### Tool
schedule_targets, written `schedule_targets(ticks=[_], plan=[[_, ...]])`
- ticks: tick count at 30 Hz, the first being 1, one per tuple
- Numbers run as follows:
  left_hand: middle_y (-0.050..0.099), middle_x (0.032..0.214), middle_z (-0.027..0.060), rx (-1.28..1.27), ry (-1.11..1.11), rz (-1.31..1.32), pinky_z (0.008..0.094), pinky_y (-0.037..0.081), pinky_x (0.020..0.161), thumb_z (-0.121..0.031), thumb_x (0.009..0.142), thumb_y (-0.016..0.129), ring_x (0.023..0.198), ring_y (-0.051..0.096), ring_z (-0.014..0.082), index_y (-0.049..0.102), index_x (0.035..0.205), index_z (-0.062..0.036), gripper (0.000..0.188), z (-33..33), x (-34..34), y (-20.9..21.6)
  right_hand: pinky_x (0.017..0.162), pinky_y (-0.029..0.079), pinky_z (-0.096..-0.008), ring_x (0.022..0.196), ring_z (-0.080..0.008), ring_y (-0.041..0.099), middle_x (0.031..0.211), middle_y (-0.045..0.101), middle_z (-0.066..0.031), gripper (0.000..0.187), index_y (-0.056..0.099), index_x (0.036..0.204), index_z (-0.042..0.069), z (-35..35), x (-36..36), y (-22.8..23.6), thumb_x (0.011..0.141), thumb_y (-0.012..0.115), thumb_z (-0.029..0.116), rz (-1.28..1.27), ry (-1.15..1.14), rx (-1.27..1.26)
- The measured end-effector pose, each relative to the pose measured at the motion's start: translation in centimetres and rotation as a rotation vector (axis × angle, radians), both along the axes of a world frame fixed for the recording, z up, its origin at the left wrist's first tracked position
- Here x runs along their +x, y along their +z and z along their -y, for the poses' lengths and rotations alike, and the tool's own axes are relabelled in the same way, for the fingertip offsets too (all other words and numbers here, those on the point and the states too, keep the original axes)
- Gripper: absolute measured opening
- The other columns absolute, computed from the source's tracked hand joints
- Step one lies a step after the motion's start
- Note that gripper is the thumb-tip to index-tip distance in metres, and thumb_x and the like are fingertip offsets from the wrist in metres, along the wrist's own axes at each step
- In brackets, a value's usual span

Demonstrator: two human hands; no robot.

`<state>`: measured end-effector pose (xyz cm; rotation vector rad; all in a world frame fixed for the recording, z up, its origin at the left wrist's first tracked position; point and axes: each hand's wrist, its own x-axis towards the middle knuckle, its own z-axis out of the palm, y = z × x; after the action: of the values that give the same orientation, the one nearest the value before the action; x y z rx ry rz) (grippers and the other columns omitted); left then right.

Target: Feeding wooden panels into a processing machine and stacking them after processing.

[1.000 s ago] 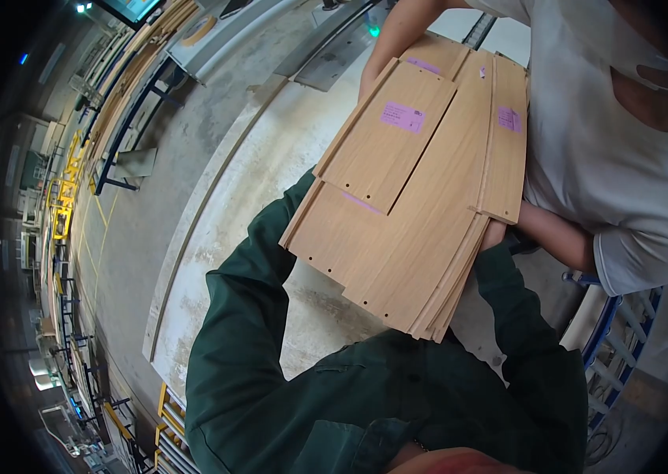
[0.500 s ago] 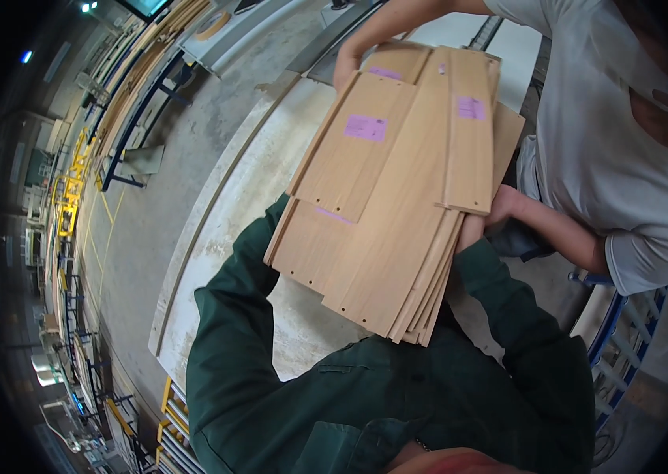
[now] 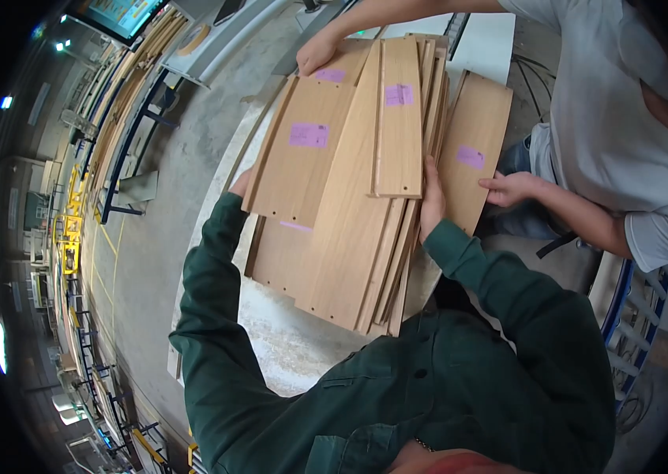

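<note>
A stack of light wooden boards (image 3: 334, 229) with pink labels and small drilled holes lies fanned unevenly before me. At its left edge my left hand (image 3: 242, 183) grips the boards, fingers mostly hidden beneath. My right hand (image 3: 433, 201) presses against the right side of the stack, its fingers along the board edges. A narrow grooved board (image 3: 401, 150) rests on top, beside my right fingers. Across from me, a co-worker's hand (image 3: 317, 54) touches the far left corner of the stack. That person's other hand (image 3: 508, 189) holds a separate labelled board (image 3: 478, 118) at the right.
Beneath the stack is a worn whitish table (image 3: 287, 340). A blue-framed roller conveyor (image 3: 626, 332) stands at the right, near the co-worker (image 3: 587, 118). Far left are a screen (image 3: 125, 16), a blue-legged rack (image 3: 133, 150) with long strips, and yellow metal frames (image 3: 72, 229).
The stack has shifted left with my hands. At the right, one board now stands apart in the co-worker's hand. The co-worker's other hand has come into sight at the far left corner.
</note>
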<state>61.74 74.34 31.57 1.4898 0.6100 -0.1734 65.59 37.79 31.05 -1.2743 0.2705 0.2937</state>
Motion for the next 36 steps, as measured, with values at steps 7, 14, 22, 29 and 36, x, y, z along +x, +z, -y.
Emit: schedule_targets(ticks=[7,14,22,29,36], plan=[[0.055,0.104,0.0147,0.057,0.065,-0.021,0.0296,0.041,0.08,-0.056,0.079,0.041,0.089,0.055,0.0202,0.049,0.109,0.0023,0.066,-1.5,1.7,0.7,0.1,0.018,-0.0376,0.12,-0.0351,0.024,0.13,0.027,-0.0199,0.092,0.025,0.127,0.001,-2.3,-2.8,0.9,0.067,0.039,0.069,-0.12,-0.032,-0.101],[0.055,0.103,0.0146,0.179,0.124,-0.034,0.0294,0.042,0.08,-0.056,0.079,0.04,0.088,0.055,0.0201,0.049,0.109,0.0024,0.066,-6.3,0.2,1.3,0.101,0.012,-0.0369,0.124,-0.0349,0.015,0.134,0.014,-0.0233,0.104,0.015,0.128,-0.007,-3.4,-4.3,0.4,0.066,0.03,0.075,-0.216,0.139,-0.302],[0.059,0.095,0.0122,0.094,0.145,-0.171,0.0276,0.045,0.072,-0.054,0.081,0.038,0.078,0.057,0.019,0.052,0.104,0.0016,0.062,-6.3,0.0,0.8,0.088,0.033,-0.0272,0.104,-0.0153,0.043,0.112,0.048,-0.0089,0.048,0.044,0.115,-0.001,3.2,-8.3,3.8,0.081,0.052,0.032,0.095,0.538,0.07],[0.061,0.088,0.0091,0.386,0.066,-0.377,0.0253,0.044,0.069,-0.064,0.075,0.036,0.077,0.057,0.0171,0.055,0.099,0.0026,0.074,-2.6,-0.9,6.4,0.062,0.041,-0.0215,0.072,-0.0084,0.051,0.082,0.054,-0.0012,0.028,0.053,0.098,0.005,16.6,-10.9,-3.8,0.077,0.06,0.022,0.238,-0.08,-0.561],[0.054,0.097,0.0121,1.391,0.192,0.804,0.0319,0.039,0.082,-0.019,0.075,0.06,0.091,0.052,0.0244,0.054,0.102,-0.0002,0.033,14.7,-9.3,17.2,0.064,0.042,-0.0255,0.073,-0.0135,0.052,0.09,0.052,-0.0028,0.046,0.046,0.11,0.009,17.5,-5.1,-4.3,0.075,0.06,0.035,-0.25,0.063,-0.148]])
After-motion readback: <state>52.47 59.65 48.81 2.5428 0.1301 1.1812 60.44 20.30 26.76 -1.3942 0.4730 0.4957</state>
